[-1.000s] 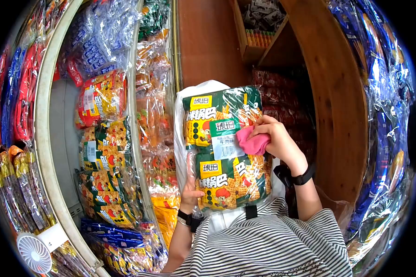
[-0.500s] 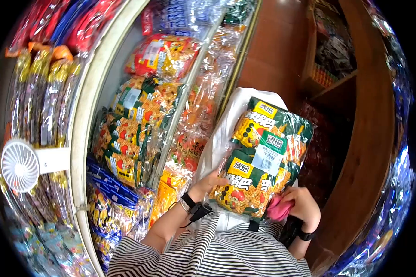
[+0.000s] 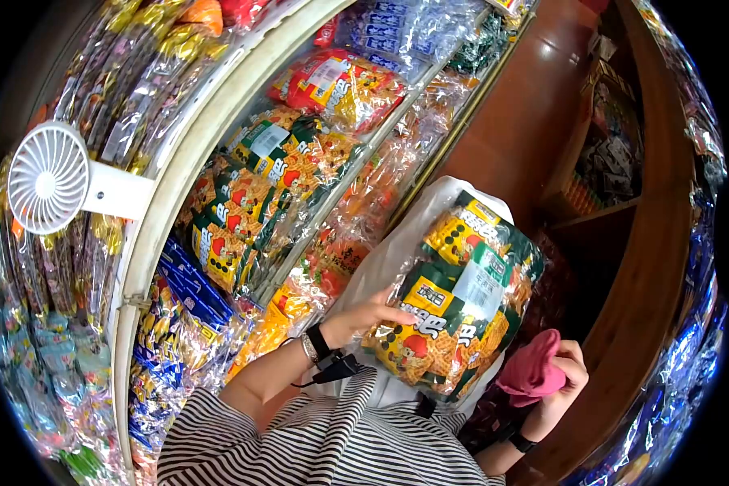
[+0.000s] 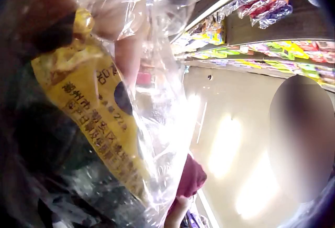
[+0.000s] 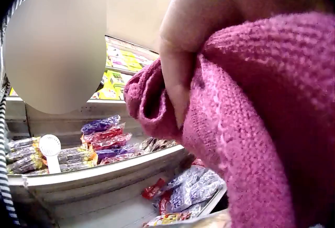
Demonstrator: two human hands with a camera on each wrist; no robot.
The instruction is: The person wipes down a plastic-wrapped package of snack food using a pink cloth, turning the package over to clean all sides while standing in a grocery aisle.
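A large clear plastic bag of green and yellow snack packs [image 3: 437, 324] is held tilted in front of the striped shirt. My left hand [image 3: 356, 321] grips its left edge, thumb lying over the front; the other fingers are hidden behind it. Close up in the left wrist view are the bag's clear film and a yellow printed panel [image 4: 99, 113]. Off the bag's lower right side, my right hand [image 3: 573, 374] holds a bunched pink cloth [image 3: 533, 368]. The cloth's knitted weave [image 5: 230, 128] fills much of the right wrist view, with fingers pressed into its folds.
White material [image 3: 381, 267] lies behind the bag. To the left run shelves with bagged snacks [image 3: 251, 219] and a small white fan [image 3: 50, 178] fixed at the shelf edge. A curved wooden shelf [image 3: 652, 267] stands close on the right, past the right hand.
The head view has swung left. My right hand with the pink cloth has moved from the bag's front down to its lower right and away from it. My left hand keeps hold of the bag.
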